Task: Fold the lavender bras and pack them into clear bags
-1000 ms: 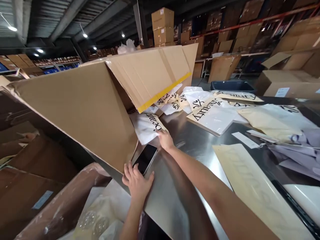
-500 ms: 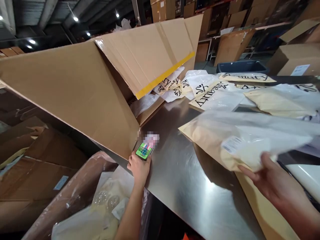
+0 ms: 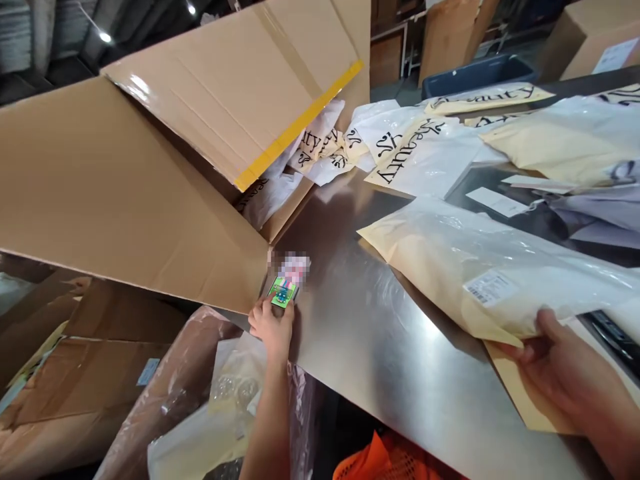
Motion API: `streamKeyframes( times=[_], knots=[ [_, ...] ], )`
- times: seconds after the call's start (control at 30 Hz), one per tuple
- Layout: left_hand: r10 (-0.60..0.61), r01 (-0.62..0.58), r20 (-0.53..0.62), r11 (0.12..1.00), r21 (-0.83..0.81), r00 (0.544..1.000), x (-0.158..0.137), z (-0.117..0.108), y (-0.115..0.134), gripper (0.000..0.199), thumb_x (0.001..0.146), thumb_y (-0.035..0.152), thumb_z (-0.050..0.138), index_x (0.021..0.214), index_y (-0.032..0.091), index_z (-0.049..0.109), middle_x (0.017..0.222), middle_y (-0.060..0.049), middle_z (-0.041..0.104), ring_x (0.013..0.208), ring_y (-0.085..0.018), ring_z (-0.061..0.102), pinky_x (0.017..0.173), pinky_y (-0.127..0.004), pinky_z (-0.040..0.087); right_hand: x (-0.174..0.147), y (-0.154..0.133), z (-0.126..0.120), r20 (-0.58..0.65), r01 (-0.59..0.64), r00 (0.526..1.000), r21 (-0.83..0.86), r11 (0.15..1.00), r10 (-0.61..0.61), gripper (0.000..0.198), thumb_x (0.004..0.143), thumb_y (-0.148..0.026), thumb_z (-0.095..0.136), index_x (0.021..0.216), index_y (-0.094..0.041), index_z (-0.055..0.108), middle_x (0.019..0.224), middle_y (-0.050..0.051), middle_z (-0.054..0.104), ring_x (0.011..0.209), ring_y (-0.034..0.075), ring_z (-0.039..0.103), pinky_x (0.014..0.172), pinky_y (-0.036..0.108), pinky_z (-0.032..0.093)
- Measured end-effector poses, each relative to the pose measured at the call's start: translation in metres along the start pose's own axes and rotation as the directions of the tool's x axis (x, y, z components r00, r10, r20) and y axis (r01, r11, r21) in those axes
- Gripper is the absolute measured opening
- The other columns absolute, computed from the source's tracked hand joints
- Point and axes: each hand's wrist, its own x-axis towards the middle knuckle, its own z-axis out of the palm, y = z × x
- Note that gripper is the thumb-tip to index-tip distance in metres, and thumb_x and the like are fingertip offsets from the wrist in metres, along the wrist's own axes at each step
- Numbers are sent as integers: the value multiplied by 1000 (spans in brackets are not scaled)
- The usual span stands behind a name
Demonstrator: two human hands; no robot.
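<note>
Over table (image 3: 345, 320), bag (image 3: 435, 270) crosswise, corner (image 3: 368, 233) pointing left

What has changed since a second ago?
The right hand let go of the printed bag, which now lies deeper in the large carton, moved right and grips a labelled package. The phone, dark before, has its screen lit. The left hand stays at it; the piled bags look unmoved.

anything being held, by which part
The right hand grips a labelled bag by its near edge; the left hand touches the phone at its near end, grip unclear.
</note>
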Motion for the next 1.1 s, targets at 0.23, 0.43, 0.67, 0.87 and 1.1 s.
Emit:
streamKeyframes(
  times=[0.23,0.43,0.67,0.87,1.1],
  knots=[
    [33,-33,-12,999,19,999,0,4,-1,37,80,43,70,113,29,69,133,-9,57,124,-37,45,99,-59,38,3,7,-5,35,41,998,58,997,-43,32,99,-24,45,67,-19,49,42,-3,44,33,8,40,35,14,39],
    [52,-51,-25,998,25,998,-2,4,0,34,79,40,71,112,30,71,132,-9,56,124,-37,45,97,-58,40,1,4,-5,67,41,997,67,997,-46,31,99,-21,44,69,-18,51,44,-3,47,31,7,40,33,14,36],
    [108,-108,-28,994,21,994,-5,3,-3,32,80,41,69,111,32,71,136,-9,54,126,-36,43,98,-57,38,-2,3,-3,141,54,988,112,992,-69,25,99,-19,41,78,-16,53,57,-1,56,38,8,46,37,16,43],
    [103,-103,-46,995,-1,994,-6,4,-3,33,76,42,70,107,30,72,137,-9,52,126,-39,41,99,-60,35,-3,6,-4,212,82,970,188,979,-122,22,100,-19,38,96,-14,59,79,5,67,51,11,57,40,16,48],
    [98,-121,-149,980,-156,984,-26,-15,-1,49,77,39,64,121,17,54,129,-16,54,126,-35,44,103,-54,35,-15,-1,-2,249,126,960,16,992,-126,24,97,-19,41,83,-13,59,63,4,63,50,14,60,48,24,56]
  ],
)
